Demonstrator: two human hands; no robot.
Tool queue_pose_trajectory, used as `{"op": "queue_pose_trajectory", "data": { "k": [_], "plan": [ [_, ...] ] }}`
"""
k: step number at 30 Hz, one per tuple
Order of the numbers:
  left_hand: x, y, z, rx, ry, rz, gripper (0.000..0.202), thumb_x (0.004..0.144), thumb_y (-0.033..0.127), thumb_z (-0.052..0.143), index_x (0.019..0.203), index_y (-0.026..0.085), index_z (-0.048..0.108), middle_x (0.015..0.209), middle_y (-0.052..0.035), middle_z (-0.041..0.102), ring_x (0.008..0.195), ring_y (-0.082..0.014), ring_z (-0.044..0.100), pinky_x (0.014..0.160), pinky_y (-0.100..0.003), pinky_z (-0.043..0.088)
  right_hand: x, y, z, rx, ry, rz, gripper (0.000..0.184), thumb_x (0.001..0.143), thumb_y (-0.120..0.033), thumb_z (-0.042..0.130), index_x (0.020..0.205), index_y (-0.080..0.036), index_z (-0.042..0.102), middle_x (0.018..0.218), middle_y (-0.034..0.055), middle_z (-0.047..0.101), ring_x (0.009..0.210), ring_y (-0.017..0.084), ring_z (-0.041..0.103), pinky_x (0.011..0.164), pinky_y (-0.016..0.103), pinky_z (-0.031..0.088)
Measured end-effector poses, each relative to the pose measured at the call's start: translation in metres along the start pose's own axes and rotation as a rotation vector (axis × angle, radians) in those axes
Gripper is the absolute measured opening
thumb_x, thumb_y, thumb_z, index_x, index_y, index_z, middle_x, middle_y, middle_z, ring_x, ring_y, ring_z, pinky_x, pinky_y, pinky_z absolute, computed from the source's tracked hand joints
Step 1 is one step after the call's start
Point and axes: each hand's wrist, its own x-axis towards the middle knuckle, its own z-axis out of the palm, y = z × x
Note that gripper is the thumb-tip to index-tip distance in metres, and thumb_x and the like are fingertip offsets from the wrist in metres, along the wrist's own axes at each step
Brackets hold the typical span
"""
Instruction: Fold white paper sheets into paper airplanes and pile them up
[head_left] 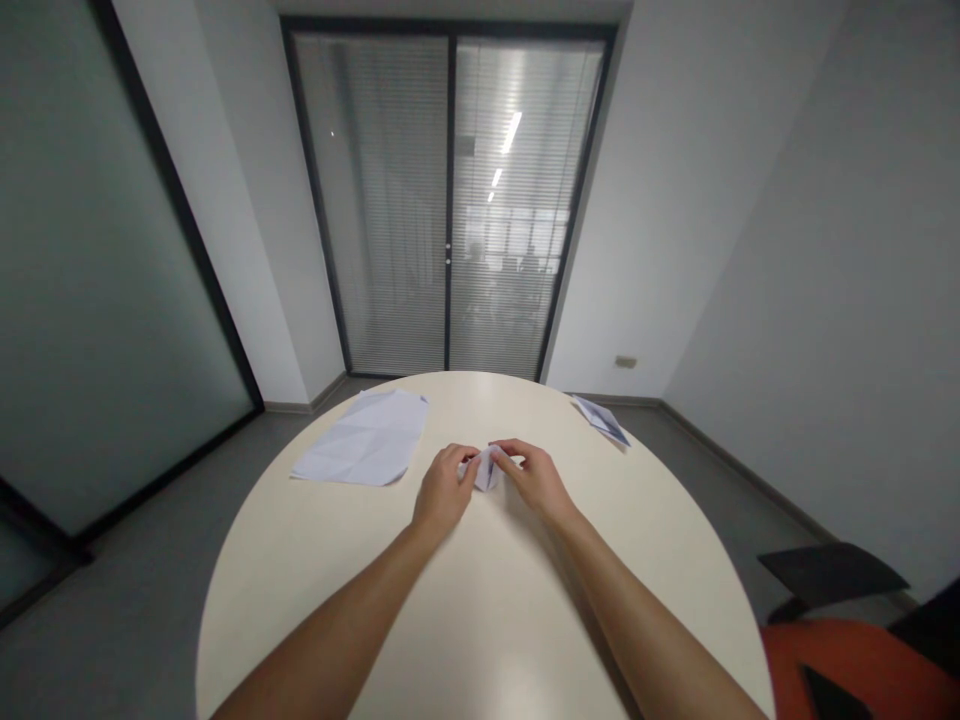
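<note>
A small piece of folded white paper (486,472) is held just above or on the middle of the round table. My left hand (445,487) pinches its left side between thumb and fingers. On the other side, my right hand (537,476) grips the paper's upper right part, thumb and index finger closed on it. The paper has several creases and stands up partly between both hands. My fingers hide some of its edges, so its full shape cannot be made out.
Creased white sheets (367,440) lie at the far left of the cream table (465,610). A folded paper piece (602,419) rests near the far right edge. An orange chair (840,660) with black armrests stands at the right. Glass doors (450,200) with blinds are behind.
</note>
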Motion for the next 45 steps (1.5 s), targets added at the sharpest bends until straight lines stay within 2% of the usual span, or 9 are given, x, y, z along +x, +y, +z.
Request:
{"op": "queue_pose_trajectory", "data": {
  "k": [6,12,18,24,28,32,40,45],
  "plan": [
    [0.001,-0.002,0.000,-0.038,0.016,-0.035,0.011,0.093,0.021,0.056,0.097,0.020,0.067,0.096,-0.0048,0.069,0.092,-0.0191,0.063,0.086,-0.033,0.049,0.001,0.002,0.001,0.053,-0.002,0.007,0.033,0.089,-0.047,0.061,0.102,-0.020,0.075,0.104,0.0083,0.076,0.097,0.025,0.069,0.084,0.036,0.052],
    [0.002,-0.006,0.002,-0.119,0.052,-0.116,0.011,0.093,0.025,0.058,0.097,0.020,0.067,0.097,-0.0052,0.071,0.093,-0.0186,0.066,0.087,-0.032,0.050,0.003,0.009,0.000,0.106,0.064,0.044,0.037,0.087,-0.051,0.063,0.101,-0.019,0.074,0.108,0.0107,0.076,0.099,0.026,0.069,0.088,0.040,0.052],
    [0.003,-0.013,0.005,-0.291,0.089,-0.214,0.015,0.092,0.031,0.059,0.098,0.019,0.067,0.100,-0.0073,0.072,0.096,-0.0196,0.068,0.092,-0.034,0.051,0.005,0.013,-0.004,0.204,0.118,0.083,0.047,0.081,-0.060,0.066,0.100,-0.017,0.073,0.105,0.0130,0.075,0.099,0.027,0.069,0.090,0.040,0.052],
    [0.007,-0.018,0.008,-0.448,0.165,-0.332,0.022,0.088,0.038,0.063,0.097,0.017,0.065,0.097,-0.0092,0.073,0.091,-0.0206,0.069,0.087,-0.035,0.054,0.007,0.020,-0.009,0.339,0.173,0.201,0.058,0.073,-0.068,0.071,0.103,-0.018,0.072,0.108,0.0132,0.074,0.101,0.028,0.068,0.088,0.042,0.054],
    [0.010,-0.021,0.007,-0.495,0.197,-0.366,0.026,0.086,0.040,0.065,0.097,0.016,0.065,0.099,-0.0107,0.073,0.094,-0.0214,0.069,0.090,-0.036,0.054,0.007,0.021,-0.011,0.468,0.210,0.292,0.056,0.068,-0.064,0.076,0.101,-0.019,0.072,0.109,0.0108,0.073,0.104,0.026,0.067,0.089,0.040,0.054],
    [0.011,-0.024,0.007,-0.560,0.217,-0.439,0.029,0.085,0.042,0.066,0.099,0.016,0.063,0.102,-0.0117,0.072,0.097,-0.0214,0.070,0.087,-0.035,0.055,0.006,0.021,-0.014,0.553,0.257,0.323,0.050,0.068,-0.059,0.078,0.098,-0.020,0.072,0.108,0.0093,0.073,0.103,0.024,0.066,0.089,0.038,0.054],
    [0.010,-0.027,0.006,-0.624,0.253,-0.543,0.031,0.087,0.047,0.065,0.098,0.018,0.059,0.099,-0.0097,0.072,0.095,-0.0194,0.070,0.084,-0.034,0.056,0.008,0.029,-0.016,0.543,0.314,0.390,0.047,0.070,-0.060,0.074,0.096,-0.020,0.072,0.108,0.0107,0.073,0.095,0.024,0.068,0.077,0.034,0.057],
    [0.010,-0.026,0.004,-0.618,0.262,-0.562,0.036,0.085,0.053,0.064,0.096,0.019,0.056,0.095,-0.0083,0.071,0.090,-0.0179,0.069,0.082,-0.033,0.055,0.009,0.034,-0.017,0.543,0.360,0.394,0.045,0.070,-0.059,0.074,0.095,-0.022,0.073,0.109,0.0107,0.074,0.092,0.025,0.069,0.071,0.033,0.057]
  ]
}}
